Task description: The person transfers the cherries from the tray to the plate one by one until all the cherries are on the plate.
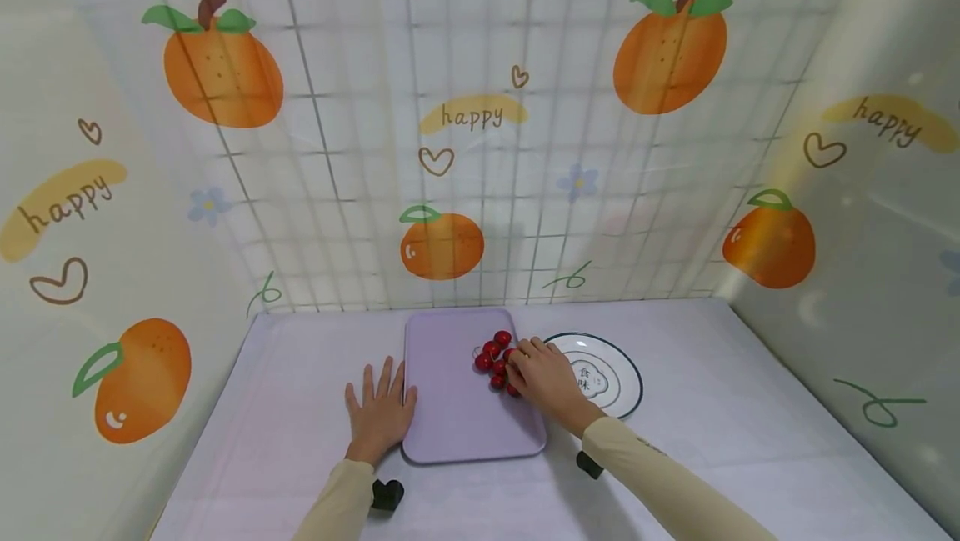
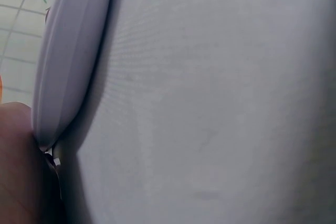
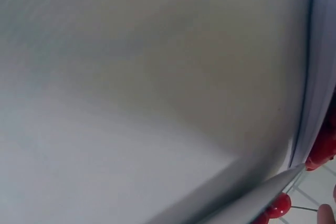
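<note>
My left hand (image 1: 378, 416) lies flat on the table with fingers spread, its thumb against the left edge of a lilac tray (image 1: 457, 424). Bright red cherries (image 1: 491, 348), several of them with thin stems, lie in a cluster on the tray's right half. Over the tray's right edge, my right hand (image 1: 546, 378) curls its fingers down at the cluster and pinches a cherry there; the hand partly covers the fruit. Low in the right wrist view are a cherry (image 3: 279, 205) with its stem and a fingertip (image 3: 325, 215).
A white plate (image 1: 630, 387) with a dark green rim and printed characters stands right of the tray, its left side behind my right hand. White cloth covers the table (image 1: 285, 408). Behind rises a fruit-printed curtain (image 1: 360, 149) over a wire grid.
</note>
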`<state>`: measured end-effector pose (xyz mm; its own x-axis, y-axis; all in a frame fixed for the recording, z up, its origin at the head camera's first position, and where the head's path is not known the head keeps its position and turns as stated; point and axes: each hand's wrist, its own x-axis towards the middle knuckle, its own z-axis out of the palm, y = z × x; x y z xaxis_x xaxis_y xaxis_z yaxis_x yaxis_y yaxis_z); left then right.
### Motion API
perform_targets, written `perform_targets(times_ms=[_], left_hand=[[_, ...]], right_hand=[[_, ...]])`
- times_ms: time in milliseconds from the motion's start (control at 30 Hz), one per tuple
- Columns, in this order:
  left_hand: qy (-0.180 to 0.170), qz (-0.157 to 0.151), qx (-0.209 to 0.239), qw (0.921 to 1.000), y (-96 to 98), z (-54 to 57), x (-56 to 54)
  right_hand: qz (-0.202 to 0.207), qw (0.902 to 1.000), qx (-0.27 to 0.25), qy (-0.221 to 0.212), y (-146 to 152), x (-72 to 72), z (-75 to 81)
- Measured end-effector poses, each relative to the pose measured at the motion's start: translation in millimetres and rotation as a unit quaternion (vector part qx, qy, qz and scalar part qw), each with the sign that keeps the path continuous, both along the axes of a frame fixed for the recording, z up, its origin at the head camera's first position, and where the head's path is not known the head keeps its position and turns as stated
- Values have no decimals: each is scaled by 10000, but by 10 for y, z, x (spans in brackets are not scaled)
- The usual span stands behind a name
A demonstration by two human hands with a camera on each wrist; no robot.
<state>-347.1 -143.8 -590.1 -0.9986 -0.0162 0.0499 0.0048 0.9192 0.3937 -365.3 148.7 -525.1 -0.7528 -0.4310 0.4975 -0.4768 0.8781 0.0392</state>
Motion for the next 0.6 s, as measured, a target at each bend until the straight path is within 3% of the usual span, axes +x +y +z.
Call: perform_targets(times_ms=[367, 600], left_hand=[[32, -1, -21, 10000, 9, -39, 10], [90, -17, 54, 9999, 17, 1, 27]], right_hand=[[115, 9989, -280, 358, 8, -1, 16], [6, 9995, -293, 67, -7, 50, 144]])
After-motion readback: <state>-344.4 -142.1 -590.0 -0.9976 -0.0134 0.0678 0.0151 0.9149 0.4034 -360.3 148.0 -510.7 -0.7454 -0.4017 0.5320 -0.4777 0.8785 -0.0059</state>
